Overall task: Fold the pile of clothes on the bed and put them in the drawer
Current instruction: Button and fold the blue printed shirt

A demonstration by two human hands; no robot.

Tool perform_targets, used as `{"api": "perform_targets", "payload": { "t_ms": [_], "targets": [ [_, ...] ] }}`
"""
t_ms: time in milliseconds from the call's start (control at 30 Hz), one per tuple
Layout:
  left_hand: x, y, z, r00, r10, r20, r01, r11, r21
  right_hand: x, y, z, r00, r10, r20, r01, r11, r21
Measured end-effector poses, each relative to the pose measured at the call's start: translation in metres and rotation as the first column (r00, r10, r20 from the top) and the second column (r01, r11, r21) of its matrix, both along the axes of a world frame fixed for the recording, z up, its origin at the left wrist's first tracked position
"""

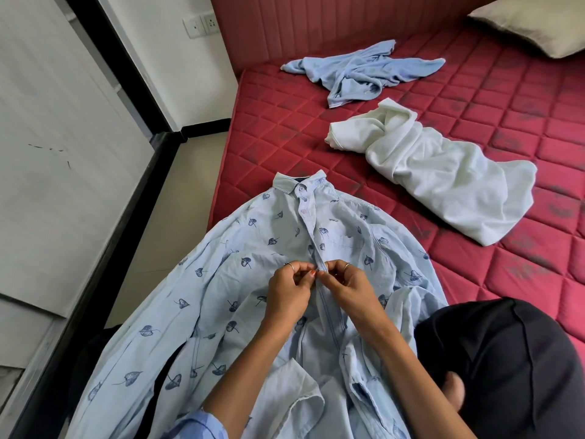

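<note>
Buttoning the leaf-print shirt (253, 280), spread collar-up across the near corner of the bed (474, 99) and draped over the lap. Left hand (289, 293) pinching one edge of the placket (319, 264) between thumb and fingers (304, 267); right hand (346, 288) pinching the opposite edge, fingertips nearly touching at mid-chest. Both sets of fingers curled tight on cloth, not apart. Upper buttons apparently fastened, lower front hanging open toward the hem.

To do well, probably: hold the buttonhole taut with one hand, tip the button edgewise and push through, then tug lightly to seat. Keep both placket edges level so no hole gets skipped. Smooth the front flat on the mattress before turning face down to fold. Fastening only alternate buttons likely enough for a neat fold.

Farther up the bed, well apart: a crumpled white garment (443, 179) and a crumpled light-blue garment (357, 71), both unfolded. Pillow (531, 23) at the far corner. No drawer in view.

No readable brand, label or writing anywhere; a dark strip inside the collar (299, 182) too small to read.
</note>
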State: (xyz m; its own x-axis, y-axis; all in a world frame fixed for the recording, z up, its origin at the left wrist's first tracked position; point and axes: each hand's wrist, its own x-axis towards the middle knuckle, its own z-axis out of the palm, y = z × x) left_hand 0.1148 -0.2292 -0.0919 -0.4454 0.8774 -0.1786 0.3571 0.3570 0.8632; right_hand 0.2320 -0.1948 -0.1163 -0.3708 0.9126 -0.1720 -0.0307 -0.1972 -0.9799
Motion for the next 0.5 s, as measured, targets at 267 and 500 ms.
{"api": "perform_targets", "payload": {
  "t_ms": [267, 500],
  "targets": [
    [0.004, -0.010, 0.000, 0.995, 0.079, -0.060, -0.076, 0.996, 0.048, -0.008, -0.004, -0.013, 0.951, -0.070, 0.302, -0.002, 0.973, 0.232],
    [0.009, -0.007, 0.003, 0.993, 0.116, 0.008, -0.117, 0.989, 0.089, -0.010, -0.004, -0.008, 0.985, -0.079, 0.154, 0.065, 0.993, 0.099]
  ]
}}
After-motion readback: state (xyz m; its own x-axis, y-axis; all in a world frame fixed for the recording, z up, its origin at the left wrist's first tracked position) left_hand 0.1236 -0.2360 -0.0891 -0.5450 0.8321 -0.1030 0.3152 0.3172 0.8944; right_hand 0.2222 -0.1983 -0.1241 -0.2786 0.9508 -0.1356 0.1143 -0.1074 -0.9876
